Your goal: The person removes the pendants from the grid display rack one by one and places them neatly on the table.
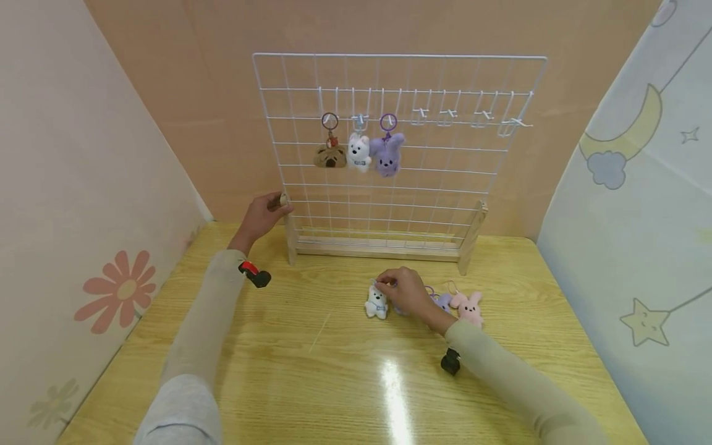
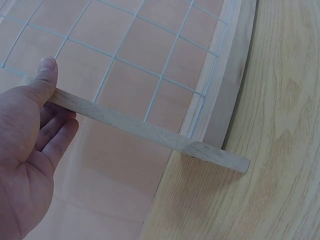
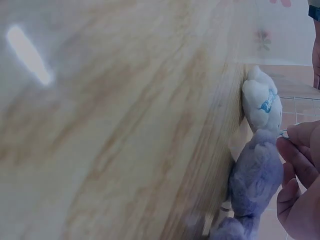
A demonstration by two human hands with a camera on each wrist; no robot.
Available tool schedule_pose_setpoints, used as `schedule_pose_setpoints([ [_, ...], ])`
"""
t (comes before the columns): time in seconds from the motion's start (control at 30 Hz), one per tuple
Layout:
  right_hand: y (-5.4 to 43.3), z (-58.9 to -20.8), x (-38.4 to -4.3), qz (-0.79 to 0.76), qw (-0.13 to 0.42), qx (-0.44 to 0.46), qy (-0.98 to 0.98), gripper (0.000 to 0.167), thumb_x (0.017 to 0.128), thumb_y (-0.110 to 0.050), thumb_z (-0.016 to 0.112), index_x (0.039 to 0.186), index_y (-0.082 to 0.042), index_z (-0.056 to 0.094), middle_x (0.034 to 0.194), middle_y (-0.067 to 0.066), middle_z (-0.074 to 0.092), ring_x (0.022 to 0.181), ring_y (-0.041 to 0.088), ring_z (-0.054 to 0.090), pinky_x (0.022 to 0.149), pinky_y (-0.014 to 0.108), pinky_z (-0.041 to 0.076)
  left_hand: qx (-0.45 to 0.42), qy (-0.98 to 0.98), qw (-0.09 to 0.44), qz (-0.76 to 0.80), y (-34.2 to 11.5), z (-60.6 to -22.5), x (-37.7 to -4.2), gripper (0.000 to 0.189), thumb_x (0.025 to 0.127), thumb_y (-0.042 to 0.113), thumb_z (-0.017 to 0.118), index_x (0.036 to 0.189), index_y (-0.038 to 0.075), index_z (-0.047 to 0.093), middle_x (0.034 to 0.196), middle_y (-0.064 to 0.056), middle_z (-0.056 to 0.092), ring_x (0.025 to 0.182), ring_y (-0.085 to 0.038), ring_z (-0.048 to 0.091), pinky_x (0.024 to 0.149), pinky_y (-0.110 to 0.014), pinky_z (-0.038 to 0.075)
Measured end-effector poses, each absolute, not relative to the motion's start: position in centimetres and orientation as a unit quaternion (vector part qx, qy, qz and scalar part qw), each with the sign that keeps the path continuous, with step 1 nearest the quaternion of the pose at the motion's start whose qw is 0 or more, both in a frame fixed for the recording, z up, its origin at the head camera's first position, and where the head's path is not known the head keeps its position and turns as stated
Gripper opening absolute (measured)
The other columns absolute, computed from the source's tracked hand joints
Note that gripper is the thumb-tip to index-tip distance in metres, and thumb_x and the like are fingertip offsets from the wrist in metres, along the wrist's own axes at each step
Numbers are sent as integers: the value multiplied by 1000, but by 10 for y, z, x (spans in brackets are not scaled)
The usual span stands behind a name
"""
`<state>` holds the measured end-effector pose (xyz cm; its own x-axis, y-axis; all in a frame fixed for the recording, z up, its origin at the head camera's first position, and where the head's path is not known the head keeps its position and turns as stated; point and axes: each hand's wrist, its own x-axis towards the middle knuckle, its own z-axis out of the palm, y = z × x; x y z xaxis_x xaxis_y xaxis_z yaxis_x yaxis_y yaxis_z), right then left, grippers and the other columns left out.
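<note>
My left hand (image 1: 260,217) grips the left wooden upright (image 2: 135,125) of a white wire grid rack (image 1: 389,213), thumb on one side and fingers on the other. With thumb and forefinger, my right hand (image 1: 408,293) pinches the ring of a white plush dog keychain (image 1: 376,304) at the table. The plush itself seems to touch the tabletop in the right wrist view. Close beside it lies a purple plush keychain (image 3: 256,172), mostly hidden by the right hand in the head view. Another purple plush (image 1: 443,301) and a pink plush (image 1: 470,308) lie further right.
On the rack's hooks hang a brown plush keychain (image 1: 330,157), a white plush dog (image 1: 359,153) and a purple plush (image 1: 388,156). Several bare hooks (image 1: 448,115) extend to their right. Walls enclose the wooden table (image 1: 311,371) at the back and both sides.
</note>
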<state>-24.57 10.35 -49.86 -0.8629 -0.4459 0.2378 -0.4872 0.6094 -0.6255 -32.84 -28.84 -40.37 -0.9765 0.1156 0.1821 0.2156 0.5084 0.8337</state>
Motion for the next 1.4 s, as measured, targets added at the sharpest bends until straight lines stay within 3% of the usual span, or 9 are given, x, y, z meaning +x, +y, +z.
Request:
schedule_pose_setpoints([
  [0.13, 103, -499, -249, 356, 32, 268, -895, 11, 95, -20, 76, 98, -10, 81, 89, 0, 77, 74, 8, 66, 70, 32, 58, -99, -866, 48, -488, -288, -403, -328, 60, 103, 28, 65, 151, -4, 46, 145, -24, 55, 135, -39, 53, 110, -55, 45],
  [0.4, 104, -499, -251, 358, 19, 277, -891, 11, 96, -19, 75, 98, -10, 81, 88, 2, 77, 58, 4, 57, 54, 25, 48, -93, -863, 43, -495, -288, -403, -328, 59, 103, 27, 64, 151, -2, 46, 145, -23, 55, 135, -39, 53, 111, -54, 44],
  [0.63, 106, -497, -250, 354, 16, 285, -891, 12, 96, -17, 74, 100, -8, 81, 89, 3, 77, 59, 3, 57, 53, 24, 48, -98, -865, 53, -490, -288, -404, -328, 57, 103, 25, 65, 149, -4, 48, 143, -24, 57, 134, -39, 54, 110, -54, 45],
  [0.83, 110, -481, -247, 353, 16, 276, -894, 16, 97, -19, 74, 104, -6, 79, 93, 3, 77, 66, 10, 58, 55, 25, 47, -99, -866, 58, -486, -288, -403, -328, 57, 103, 24, 65, 149, -5, 48, 143, -25, 57, 133, -40, 55, 110, -54, 46],
  [1.03, 115, -451, -247, 345, 55, 290, -891, 19, 97, -23, 74, 108, -9, 79, 99, 2, 77, 82, 15, 66, 65, 29, 53, -101, -870, 61, -478, -288, -404, -328, 57, 103, 24, 65, 149, -5, 47, 143, -25, 56, 133, -41, 55, 109, -55, 46],
  [1.3, 121, -409, -250, 368, 147, 305, -866, 22, 96, -25, 76, 110, -9, 80, 98, 3, 79, 76, 15, 69, 48, 26, 45, -100, -871, 58, -477, -288, -403, -329, 57, 104, 24, 64, 150, -5, 46, 145, -25, 55, 134, -41, 54, 110, -55, 45],
  [1.4, 123, -394, -252, 371, 184, 307, -857, 23, 95, -26, 76, 111, -9, 80, 96, 3, 78, 73, 15, 67, 47, 27, 42, -99, -871, 54, -479, -288, -403, -328, 58, 104, 24, 64, 150, -5, 45, 146, -25, 54, 135, -41, 53, 111, -54, 45],
])
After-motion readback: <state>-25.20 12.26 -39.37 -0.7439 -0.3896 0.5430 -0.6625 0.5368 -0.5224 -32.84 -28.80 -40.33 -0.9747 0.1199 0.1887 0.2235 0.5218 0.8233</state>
